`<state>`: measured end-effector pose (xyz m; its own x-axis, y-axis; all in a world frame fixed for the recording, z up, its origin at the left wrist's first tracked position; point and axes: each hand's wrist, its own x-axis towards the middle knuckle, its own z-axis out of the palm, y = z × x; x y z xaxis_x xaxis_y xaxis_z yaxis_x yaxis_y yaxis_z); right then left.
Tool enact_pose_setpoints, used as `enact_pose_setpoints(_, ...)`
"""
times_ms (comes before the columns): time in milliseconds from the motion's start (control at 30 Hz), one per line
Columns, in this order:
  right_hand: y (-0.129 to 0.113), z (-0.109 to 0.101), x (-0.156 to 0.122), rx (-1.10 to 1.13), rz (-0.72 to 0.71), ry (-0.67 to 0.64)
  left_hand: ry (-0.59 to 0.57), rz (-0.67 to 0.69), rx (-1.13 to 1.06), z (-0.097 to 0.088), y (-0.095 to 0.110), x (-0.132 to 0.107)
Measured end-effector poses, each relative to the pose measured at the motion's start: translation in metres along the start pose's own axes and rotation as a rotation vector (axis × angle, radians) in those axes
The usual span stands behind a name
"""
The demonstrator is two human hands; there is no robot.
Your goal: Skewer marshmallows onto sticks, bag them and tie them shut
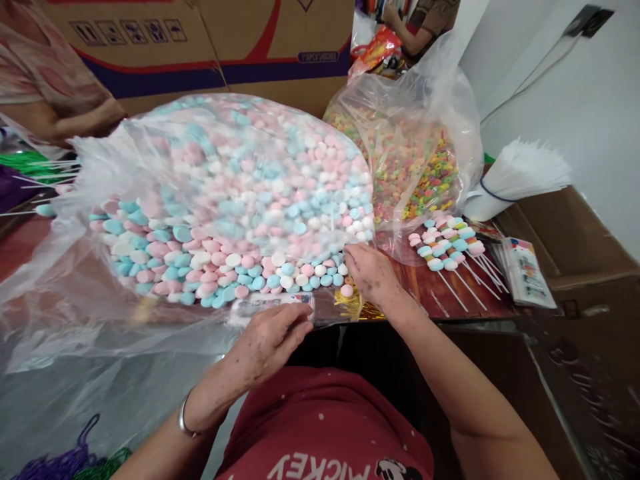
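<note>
A big clear plastic bag (150, 167) of pink, blue and white marshmallow sweets (260, 193) lies open in front of me. My left hand (267, 343) pinches a thin clear packet (280, 301) at the bag's near edge, fingers closed on it. At the bag's mouth my right hand (370, 270) rests with fingers curled among the sweets; whether it holds one is hidden. To the right, several finished skewers of sweets on white sticks (450, 250) lie on the wooden table (440, 297).
A second clear bag of small multicoloured sweets (420, 173) stands behind the skewers. A bundle of white sticks (520, 177) and printed packets (525, 273) lie at right. Cardboard boxes (210, 47) stand behind. Another person's arm (65, 120) shows at far left, one more at top.
</note>
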<state>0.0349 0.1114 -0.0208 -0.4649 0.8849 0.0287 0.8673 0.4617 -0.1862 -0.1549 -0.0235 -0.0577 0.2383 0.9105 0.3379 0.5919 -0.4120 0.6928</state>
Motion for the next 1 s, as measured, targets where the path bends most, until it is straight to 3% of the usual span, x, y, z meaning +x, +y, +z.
enact_pose_setpoints(167, -0.012, -0.011, 0.033, -0.045, 0.093, -0.063, 0.059, 0.034, -0.025, 0.003, 0.003, 0.003)
enact_pose_setpoints(267, -0.021, -0.017, 0.029, -0.049, 0.069, -0.012, -0.052, -0.007, -0.052, 0.004, 0.006, 0.001)
enact_pose_setpoints(400, -0.033, -0.009, 0.005, 0.022, -0.201, 0.0, -0.226, -0.051, -0.078, 0.005, 0.008, -0.005)
enact_pose_setpoints(500, -0.039, 0.01, -0.011, 0.116, -0.423, -0.099, -0.223, -0.021, -0.11, -0.003, 0.009, -0.008)
enact_pose_setpoints(600, -0.04, 0.019, -0.02, 0.18, -0.476, -0.082, -0.211, -0.01, -0.19, -0.022, 0.014, -0.009)
enact_pose_setpoints(667, -0.037, 0.014, -0.027, 0.265, -0.486, -0.052, -0.349, 0.011, -0.229, -0.033, 0.018, -0.011)
enact_pose_setpoints(733, -0.035, 0.004, -0.036, 0.374, -0.579, -0.147, -0.541, 0.061, -0.232, -0.037, 0.019, -0.014)
enact_pose_setpoints(800, -0.034, -0.003, -0.049, 0.409, -0.741, -0.373, -0.599, 0.068, -0.184, -0.034, 0.016, -0.018)
enact_pose_setpoints(867, -0.037, -0.002, -0.062, 0.312, -0.805, -0.49, -0.448, 0.033, -0.111, -0.028, 0.01, -0.02)
enact_pose_setpoints(900, -0.038, 0.001, -0.067, 0.238, -0.774, -0.456, -0.321, 0.02, -0.069, -0.025, 0.006, -0.02)
enact_pose_setpoints(1000, -0.041, 0.016, -0.074, 0.051, -0.562, -0.126, 0.067, 0.076, 0.038, -0.022, -0.009, -0.013)
